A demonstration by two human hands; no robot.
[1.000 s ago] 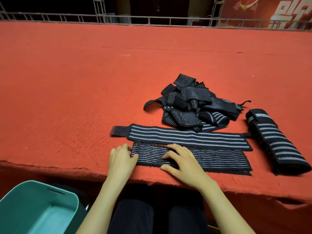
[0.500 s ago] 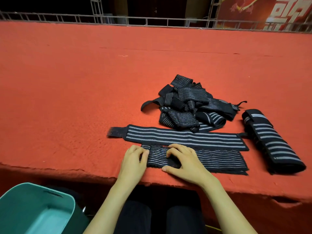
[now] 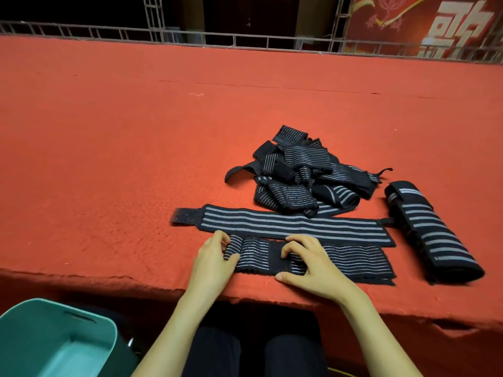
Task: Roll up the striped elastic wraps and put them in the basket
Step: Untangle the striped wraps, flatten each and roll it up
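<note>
- Rolling looks like the step in hand, and it's early days. The left hand [image 3: 215, 258] has its fingers and thumb curled round a small roll [image 3: 234, 247] at the left end of the thin-striped wrap [image 3: 351, 261]. The rest of that wrap lies flat along the near edge of the red carpet [image 3: 109, 159].
- Right hand [image 3: 313, 263] isn't gripping anything. Its arched fingers press down on the wrap's middle, with the thumb resting at the near edge.
- Biggest risk is probably springback. The stuff is elastic, so if the left hand loosens, the roll could pop open.
- Drift is another one. If the roll goes forward crooked, it'll likely come out cone-shaped, with the edges telescoping.
- The wide-striped wrap [image 3: 299, 227] lies just beyond, touching or nearly touching the thin one. A stray finger could snag its edge and drag it into the roll.
- The wrap sits right at the table edge, so a push toward the person might send it over into their lap.
- Fuzzy carpet may grab any hook-and-loop patch — that would jerk the roll mid-turn.
- Plenty left to do. A tangled pile [image 3: 299, 180] sits behind, and a folded wrap [image 3: 432, 235] lies off to the right.
- The basket [image 3: 32, 336] sits low at the person's left, below table level. It looks empty as far as it shows, and a loose roll could unwind on the drop in.
</note>
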